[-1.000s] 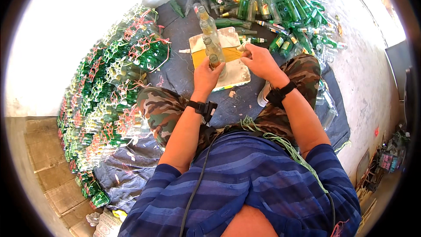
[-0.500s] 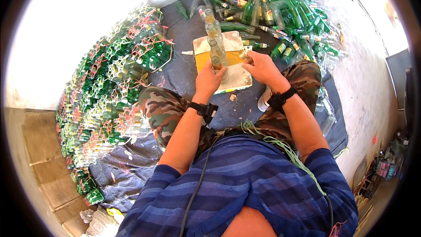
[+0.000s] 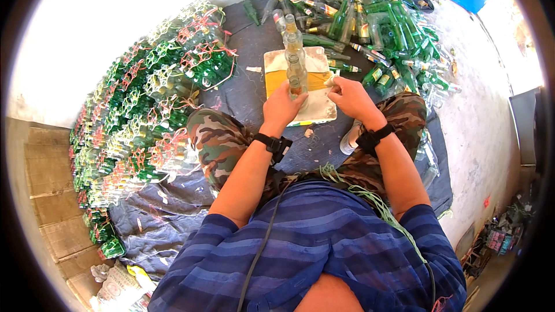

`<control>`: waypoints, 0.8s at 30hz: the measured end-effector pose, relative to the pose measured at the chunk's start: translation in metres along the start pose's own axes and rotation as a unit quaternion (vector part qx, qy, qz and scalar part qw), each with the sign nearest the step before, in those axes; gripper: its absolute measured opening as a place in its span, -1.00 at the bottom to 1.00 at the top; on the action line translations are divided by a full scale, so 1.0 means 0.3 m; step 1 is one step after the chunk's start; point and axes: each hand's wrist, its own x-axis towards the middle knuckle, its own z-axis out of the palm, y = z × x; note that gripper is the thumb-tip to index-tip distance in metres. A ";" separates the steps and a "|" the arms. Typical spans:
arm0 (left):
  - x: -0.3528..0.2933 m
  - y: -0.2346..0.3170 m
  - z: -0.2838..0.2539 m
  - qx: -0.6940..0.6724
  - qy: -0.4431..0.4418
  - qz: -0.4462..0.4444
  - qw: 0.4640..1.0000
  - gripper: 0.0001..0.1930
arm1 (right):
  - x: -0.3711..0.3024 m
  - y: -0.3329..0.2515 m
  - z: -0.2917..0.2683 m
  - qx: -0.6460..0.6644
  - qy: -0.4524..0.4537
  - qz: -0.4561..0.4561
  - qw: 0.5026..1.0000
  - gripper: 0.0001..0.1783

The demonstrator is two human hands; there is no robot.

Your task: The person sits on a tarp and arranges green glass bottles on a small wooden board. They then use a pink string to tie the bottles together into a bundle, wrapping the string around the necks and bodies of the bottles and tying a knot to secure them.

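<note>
Clear glass bottles stand in a row on a worn white box with a yellow band [image 3: 318, 82] between my knees. The far bottle [image 3: 293, 40] and the middle bottle [image 3: 295, 65] stand free of my hands. My left hand [image 3: 282, 107] is closed round the nearest clear bottle [image 3: 298, 84], whose lower part the fingers partly hide. At the box's right edge, my right hand [image 3: 352, 99] is closed in a pinch. A small pale scrap [image 3: 332, 77] shows at its fingertips; its kind is too small to make out.
Loose green and clear bottles [image 3: 370, 23] lie heaped ahead and to the right. On the left, bundled green bottles [image 3: 167, 86] are stacked, tied with red and pale strings. A dark cloth [image 3: 243, 81] covers the ground. Cardboard [image 3: 55, 185] lines the left wall.
The whole view has shifted slightly, so the box and bottles appear further right. My right fingers have drawn closer together at the box's edge. My left hand stays at the nearest bottle.
</note>
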 end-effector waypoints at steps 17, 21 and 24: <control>0.015 -0.119 0.039 0.124 -0.133 -0.065 0.981 -0.42 | 0.017 0.045 0.001 0.029 0.016 -0.013 0.999 -0.68; 0.001 -0.094 0.010 0.158 -0.214 -0.070 0.961 -0.56 | 0.022 0.047 -0.027 0.075 0.037 0.025 0.996 -0.69; -0.006 -0.134 0.066 0.175 -0.233 0.047 0.955 -0.57 | 0.025 0.050 -0.060 0.132 0.054 0.044 0.989 -0.67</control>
